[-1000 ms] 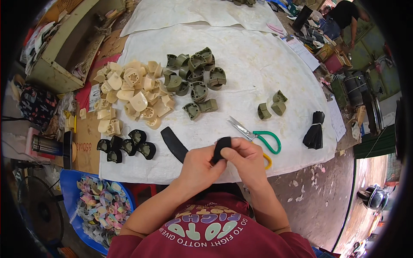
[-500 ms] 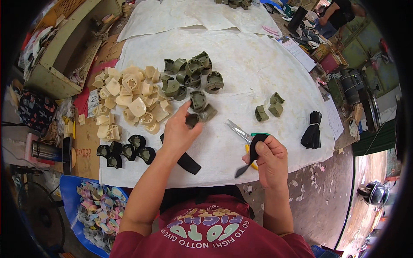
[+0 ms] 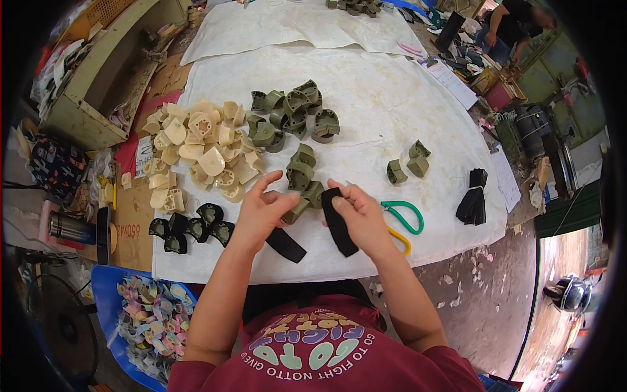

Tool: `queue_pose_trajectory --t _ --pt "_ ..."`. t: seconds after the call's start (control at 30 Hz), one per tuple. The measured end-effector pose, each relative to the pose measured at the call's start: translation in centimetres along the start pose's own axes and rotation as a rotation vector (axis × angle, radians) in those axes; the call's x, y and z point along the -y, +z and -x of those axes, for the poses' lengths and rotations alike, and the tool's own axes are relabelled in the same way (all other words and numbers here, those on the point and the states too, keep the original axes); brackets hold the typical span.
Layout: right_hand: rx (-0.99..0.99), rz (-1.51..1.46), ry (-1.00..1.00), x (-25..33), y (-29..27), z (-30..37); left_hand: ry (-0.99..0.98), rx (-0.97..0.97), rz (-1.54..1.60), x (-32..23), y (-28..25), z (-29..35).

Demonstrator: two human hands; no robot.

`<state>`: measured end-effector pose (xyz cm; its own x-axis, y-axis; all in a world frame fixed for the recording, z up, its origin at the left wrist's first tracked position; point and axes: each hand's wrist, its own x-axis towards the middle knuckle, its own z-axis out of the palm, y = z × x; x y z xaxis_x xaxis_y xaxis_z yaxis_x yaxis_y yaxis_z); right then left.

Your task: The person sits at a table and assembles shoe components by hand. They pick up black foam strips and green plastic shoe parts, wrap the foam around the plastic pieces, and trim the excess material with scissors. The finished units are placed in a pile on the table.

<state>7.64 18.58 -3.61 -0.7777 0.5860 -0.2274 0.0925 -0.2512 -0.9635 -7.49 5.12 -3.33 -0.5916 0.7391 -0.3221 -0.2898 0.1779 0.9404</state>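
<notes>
My right hand point(image 3: 356, 219) grips a black fabric strip point(image 3: 335, 225) between thumb and fingers, its lower end hanging free. My left hand point(image 3: 261, 212) is open, thumb and forefinger spread, beside a few olive-green moulded pieces shaped like shoe heels point(image 3: 302, 171). Its thumb comes close to the nearest green piece; whether they touch I cannot tell. Another black strip point(image 3: 286, 245) lies on the white cloth just below that hand. Under and beside my right hand are scissors with one green and one yellow handle point(image 3: 406, 215); their blades are mostly hidden.
Beige heel-shaped pieces point(image 3: 202, 144) are heaped at the left, near several black-covered ones point(image 3: 196, 227). More green pieces point(image 3: 287, 108) stand behind; three point(image 3: 410, 163) sit to the right. A tied black strip bundle point(image 3: 473, 196) lies at the right edge. A blue tub point(image 3: 104, 294) holds scraps.
My right hand has moved left with the black strip, leaving the scissors on the cloth. My left hand has drawn back from the green pieces, toward me.
</notes>
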Motion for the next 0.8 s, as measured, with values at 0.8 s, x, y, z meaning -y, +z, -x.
queue_pose_trajectory --t 0.8 --pt "0.261 -0.086 -0.044 3.3 1.9 2.3 0.133 0.050 0.592 -3.1 1.2 -1.8"
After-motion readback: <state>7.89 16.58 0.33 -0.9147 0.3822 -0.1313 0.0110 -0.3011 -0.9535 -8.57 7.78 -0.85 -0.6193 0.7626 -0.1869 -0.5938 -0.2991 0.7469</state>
